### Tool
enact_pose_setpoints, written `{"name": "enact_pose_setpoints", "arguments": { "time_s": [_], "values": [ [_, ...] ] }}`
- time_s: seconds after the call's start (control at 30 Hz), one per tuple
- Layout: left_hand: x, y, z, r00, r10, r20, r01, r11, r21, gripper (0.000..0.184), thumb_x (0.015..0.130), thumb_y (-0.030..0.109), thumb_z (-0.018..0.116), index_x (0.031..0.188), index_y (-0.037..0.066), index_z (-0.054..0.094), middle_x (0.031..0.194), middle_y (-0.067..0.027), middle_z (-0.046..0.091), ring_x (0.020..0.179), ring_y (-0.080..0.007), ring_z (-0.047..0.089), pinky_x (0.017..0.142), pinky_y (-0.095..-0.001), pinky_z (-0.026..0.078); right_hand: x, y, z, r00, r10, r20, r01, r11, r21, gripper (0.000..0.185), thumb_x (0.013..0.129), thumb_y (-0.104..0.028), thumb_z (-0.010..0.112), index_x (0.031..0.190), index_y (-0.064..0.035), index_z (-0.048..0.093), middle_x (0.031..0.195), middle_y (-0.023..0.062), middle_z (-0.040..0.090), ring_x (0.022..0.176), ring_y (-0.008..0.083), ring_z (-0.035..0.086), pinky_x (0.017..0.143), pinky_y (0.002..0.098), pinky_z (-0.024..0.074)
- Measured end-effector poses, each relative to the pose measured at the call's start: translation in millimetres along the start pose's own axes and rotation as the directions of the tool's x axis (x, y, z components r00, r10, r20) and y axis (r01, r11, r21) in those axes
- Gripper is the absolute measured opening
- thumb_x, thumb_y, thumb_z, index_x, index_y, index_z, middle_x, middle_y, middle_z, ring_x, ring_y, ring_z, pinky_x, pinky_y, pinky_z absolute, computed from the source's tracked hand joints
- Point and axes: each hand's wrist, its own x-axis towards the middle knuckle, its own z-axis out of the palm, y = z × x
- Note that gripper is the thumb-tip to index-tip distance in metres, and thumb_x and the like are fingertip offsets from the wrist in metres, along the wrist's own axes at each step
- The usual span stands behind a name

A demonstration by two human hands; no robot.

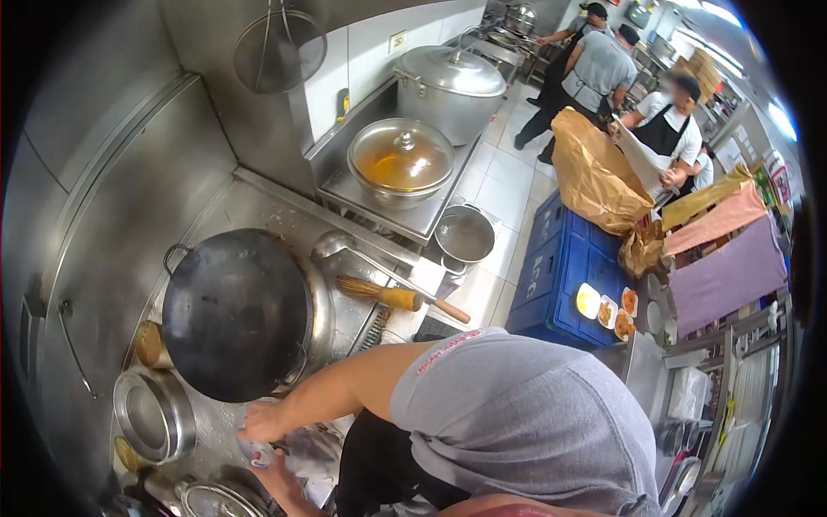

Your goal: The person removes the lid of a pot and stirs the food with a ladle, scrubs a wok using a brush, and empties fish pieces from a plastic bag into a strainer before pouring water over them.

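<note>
Pale, crumpled, soft-looking item lies between right hand, fingers clamped on it, and left hand, finger closure indiscernible; round black metal wok sits near.

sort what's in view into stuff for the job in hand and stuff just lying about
Seemingly in use:
pale item at right hand and left hand, identity unclear
wok, perhaps, beside them

Seemingly lying about:
straw brush
ladle
blue container

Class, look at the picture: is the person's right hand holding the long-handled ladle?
No, the ladle lies beside the brush, while the right hand is apart from it, near the wok's lower edge.
</note>
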Motion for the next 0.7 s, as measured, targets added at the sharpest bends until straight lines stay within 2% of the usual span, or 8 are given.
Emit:
{"name": "enact_pose_setpoints", "arguments": {
  "time_s": [0.03,0.17,0.37,0.4,0.47,0.5,0.6,0.7],
  "values": [
    [1,-2,2,0.971,0.238,-0.039,-0.227,0.955,0.190,0.052,0.073,-0.004,0.067,0.119,0.003,0.042,0.116,-0.0150,0.051,0.102,-0.0308,0.051,0.092,-0.0390,0.042,-7,0,0,0.996,-0.040,0.079,0.043,0.998,-0.037,0.023,0.074,-0.018,0.062,0.092,-0.0050,0.060,0.076,0.0125,0.069,0.078,0.0284,0.070,0.067,0.0447,0.0530],
    [24,8,-27,0.881,0.444,-0.166,-0.233,0.711,0.664,0.043,0.076,0.002,0.064,0.115,0.003,0.046,0.099,-0.0225,0.060,0.092,-0.0391,0.061,0.083,-0.0455,0.047,-17,-11,17,0.994,-0.056,0.097,0.057,0.998,-0.010,0.022,0.077,-0.021,0.060,0.091,-0.0048,0.062,0.078,0.0131,0.070,0.080,0.0292,0.070,0.070,0.0429,0.0533],
    [103,-52,-94,0.637,0.736,-0.230,-0.188,0.438,0.879,0.043,0.079,0.003,0.053,0.121,0.011,0.051,0.096,-0.0244,0.064,0.090,-0.0495,0.060,0.076,-0.0529,0.047,-37,-24,-19,0.988,0.010,0.156,-0.016,0.999,0.035,0.027,0.080,-0.022,0.058,0.099,-0.0018,0.058,0.078,0.0144,0.070,0.081,0.0314,0.069,0.070,0.0435,0.0525],
    [131,-78,-112,0.637,0.739,-0.219,-0.199,0.432,0.880,0.043,0.079,0.003,0.053,0.121,0.011,0.051,0.096,-0.0244,0.064,0.090,-0.0495,0.060,0.076,-0.0529,0.047,-44,-23,-23,0.987,0.051,0.152,-0.059,0.997,0.045,0.029,0.080,-0.022,0.057,0.101,-0.0011,0.057,0.078,0.0150,0.069,0.081,0.0321,0.069,0.071,0.0441,0.0522],
    [176,-118,-131,0.720,0.462,-0.517,-0.108,0.811,0.574,0.043,0.082,0.015,0.063,0.124,0.014,0.061,0.086,-0.0203,0.070,0.076,-0.0382,0.068,0.070,-0.0486,0.054,-65,-9,-11,0.988,0.071,0.134,-0.083,0.993,0.085,0.031,0.081,-0.021,0.057,0.104,-0.0010,0.054,0.078,0.0161,0.069,0.081,0.0335,0.068,0.071,0.0451,0.0519],
    [131,-85,-103,0.668,0.629,-0.397,-0.003,0.536,0.844,0.035,0.083,0.013,0.060,0.118,0.010,0.062,0.088,-0.0183,0.070,0.081,-0.0347,0.068,0.073,-0.0498,0.053,-75,-7,-7,0.990,0.071,0.119,-0.087,0.988,0.131,0.032,0.081,-0.020,0.057,0.106,-0.0009,0.052,0.078,0.0173,0.068,0.081,0.0349,0.068,0.071,0.0462,0.0516],
    [125,-61,-102,0.809,0.480,-0.340,-0.019,0.599,0.800,0.048,0.075,-0.001,0.047,0.123,0.009,0.050,0.100,-0.0252,0.063,0.090,-0.0477,0.061,0.078,-0.0527,0.047,-119,0,-45,0.968,0.146,0.203,-0.179,0.972,0.154,0.032,0.083,-0.016,0.053,0.110,0.0000,0.049,0.079,0.0205,0.067,0.083,0.0389,0.066,0.072,0.0490,0.0504],
    [151,-67,-123,0.836,0.503,-0.222,-0.085,0.517,0.852,0.045,0.079,0.006,0.055,0.124,0.006,0.050,0.108,-0.0248,0.062,0.090,-0.0449,0.062,0.083,-0.0517,0.048,-161,30,-18,0.956,0.240,0.166,-0.263,0.955,0.136,0.033,0.083,-0.013,0.051,0.114,-0.0014,0.047,0.082,0.0228,0.066,0.085,0.0432,0.064,0.073,0.0510,0.0489]
  ]
}}
